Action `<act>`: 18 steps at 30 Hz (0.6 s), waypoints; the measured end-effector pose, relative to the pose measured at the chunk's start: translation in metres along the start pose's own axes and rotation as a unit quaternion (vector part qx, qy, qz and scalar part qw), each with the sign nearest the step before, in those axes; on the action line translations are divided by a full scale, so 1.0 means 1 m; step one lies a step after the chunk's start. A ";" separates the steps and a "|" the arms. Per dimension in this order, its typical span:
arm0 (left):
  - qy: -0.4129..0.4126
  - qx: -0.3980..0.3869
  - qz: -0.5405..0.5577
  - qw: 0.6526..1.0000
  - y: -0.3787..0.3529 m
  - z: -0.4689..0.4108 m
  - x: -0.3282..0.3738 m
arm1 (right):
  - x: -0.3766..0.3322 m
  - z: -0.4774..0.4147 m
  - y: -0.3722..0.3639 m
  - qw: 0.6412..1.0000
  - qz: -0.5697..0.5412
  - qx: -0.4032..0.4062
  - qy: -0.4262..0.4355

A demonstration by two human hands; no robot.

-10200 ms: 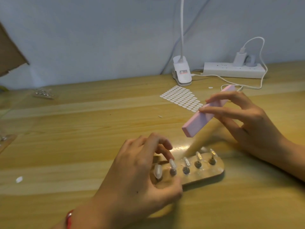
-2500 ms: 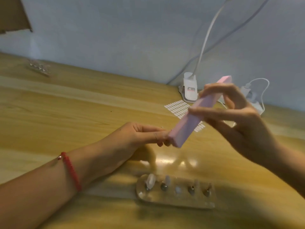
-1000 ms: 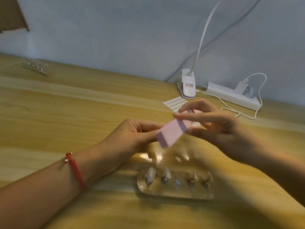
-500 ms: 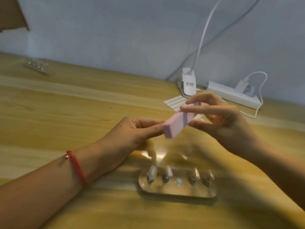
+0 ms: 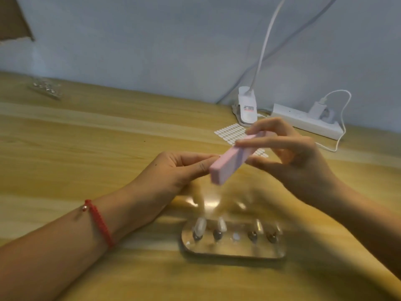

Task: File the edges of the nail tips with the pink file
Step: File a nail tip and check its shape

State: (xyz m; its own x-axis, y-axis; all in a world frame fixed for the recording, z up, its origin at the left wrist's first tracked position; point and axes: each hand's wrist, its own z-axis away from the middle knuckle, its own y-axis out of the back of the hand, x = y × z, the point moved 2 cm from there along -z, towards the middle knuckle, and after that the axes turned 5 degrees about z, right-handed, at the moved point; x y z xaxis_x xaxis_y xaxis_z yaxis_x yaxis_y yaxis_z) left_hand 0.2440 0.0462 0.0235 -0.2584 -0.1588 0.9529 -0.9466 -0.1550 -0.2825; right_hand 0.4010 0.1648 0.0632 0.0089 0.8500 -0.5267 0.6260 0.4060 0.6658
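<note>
Two hands are held over the table: the pink file is gripped in the right hand, tilted so its end meets the left hand, fingers pinched, presumably on a hidden nail tip.

Home-style nail-craft desk indicated: wooden tabletop set against plain wall; clip-on lamp, power strip with charger plugged in; adhesive-tab sheet, nail-tip stand laid out.
</note>
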 end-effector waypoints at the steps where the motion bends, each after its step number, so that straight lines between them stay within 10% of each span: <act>1: 0.000 0.000 0.002 1.000 0.000 0.000 0.000 | 0.001 -0.001 0.001 1.000 -0.006 0.016 -0.013; 18: -0.003 0.026 -0.034 0.999 0.001 0.001 0.000 | -0.013 0.002 -0.004 1.000 -0.013 -0.011 -0.008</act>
State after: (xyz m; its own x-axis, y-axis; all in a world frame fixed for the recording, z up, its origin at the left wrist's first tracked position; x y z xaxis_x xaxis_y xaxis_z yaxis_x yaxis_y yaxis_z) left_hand 0.2435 0.0448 0.0228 -0.1933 -0.1526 0.9692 -0.9505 -0.2157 -0.2235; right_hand 0.4001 0.1515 0.0657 0.0057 0.8340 -0.5517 0.6091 0.4347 0.6634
